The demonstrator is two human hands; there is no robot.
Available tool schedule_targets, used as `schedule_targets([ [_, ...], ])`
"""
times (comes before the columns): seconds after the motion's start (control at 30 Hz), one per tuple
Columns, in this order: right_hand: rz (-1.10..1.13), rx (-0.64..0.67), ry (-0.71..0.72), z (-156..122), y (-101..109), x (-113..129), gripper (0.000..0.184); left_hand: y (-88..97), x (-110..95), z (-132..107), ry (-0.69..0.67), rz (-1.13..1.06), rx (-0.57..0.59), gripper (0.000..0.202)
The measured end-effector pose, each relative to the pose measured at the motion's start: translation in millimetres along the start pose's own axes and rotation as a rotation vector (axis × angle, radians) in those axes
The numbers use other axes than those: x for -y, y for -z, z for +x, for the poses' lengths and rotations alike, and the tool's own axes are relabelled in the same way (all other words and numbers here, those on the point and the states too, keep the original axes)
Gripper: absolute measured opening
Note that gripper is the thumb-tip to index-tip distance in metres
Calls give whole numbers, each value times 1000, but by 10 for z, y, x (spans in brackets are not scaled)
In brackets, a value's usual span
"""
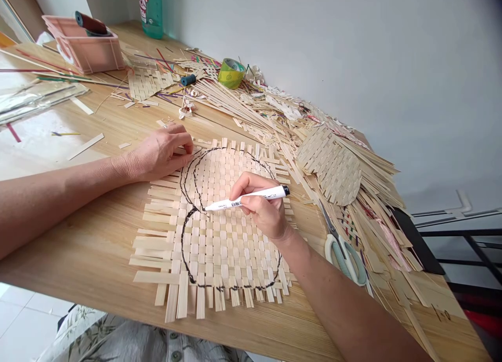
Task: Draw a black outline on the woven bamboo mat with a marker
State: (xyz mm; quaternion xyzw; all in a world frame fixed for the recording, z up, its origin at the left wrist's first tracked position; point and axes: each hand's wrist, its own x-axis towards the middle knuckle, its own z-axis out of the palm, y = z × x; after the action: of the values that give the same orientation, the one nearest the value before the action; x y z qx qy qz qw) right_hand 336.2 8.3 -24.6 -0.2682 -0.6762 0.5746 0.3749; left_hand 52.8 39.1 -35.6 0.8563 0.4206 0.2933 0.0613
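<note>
A woven mat of pale bamboo strips (223, 247) lies flat on the wooden table (90, 252), with a black outline drawn on it. My right hand (264, 207) grips a white marker (245, 199) with a black end, its tip touching the mat at the left part of the outline. My left hand (160, 153) rests with curled fingers on the mat's upper left corner, pressing it down.
Green-handled scissors (343, 252) lie right of the mat. A cut woven piece (331, 166) sits on a heap of loose strips (254, 108) along the wall. A roll of green tape (231, 72), a pink box (84, 48) and a green bottle (151, 9) stand farther back.
</note>
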Motion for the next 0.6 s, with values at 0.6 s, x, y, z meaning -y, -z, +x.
schedule_targets([
  [0.6, -200, -523, 279, 112, 337, 749, 14, 110, -18, -7, 84, 3, -14, 25],
])
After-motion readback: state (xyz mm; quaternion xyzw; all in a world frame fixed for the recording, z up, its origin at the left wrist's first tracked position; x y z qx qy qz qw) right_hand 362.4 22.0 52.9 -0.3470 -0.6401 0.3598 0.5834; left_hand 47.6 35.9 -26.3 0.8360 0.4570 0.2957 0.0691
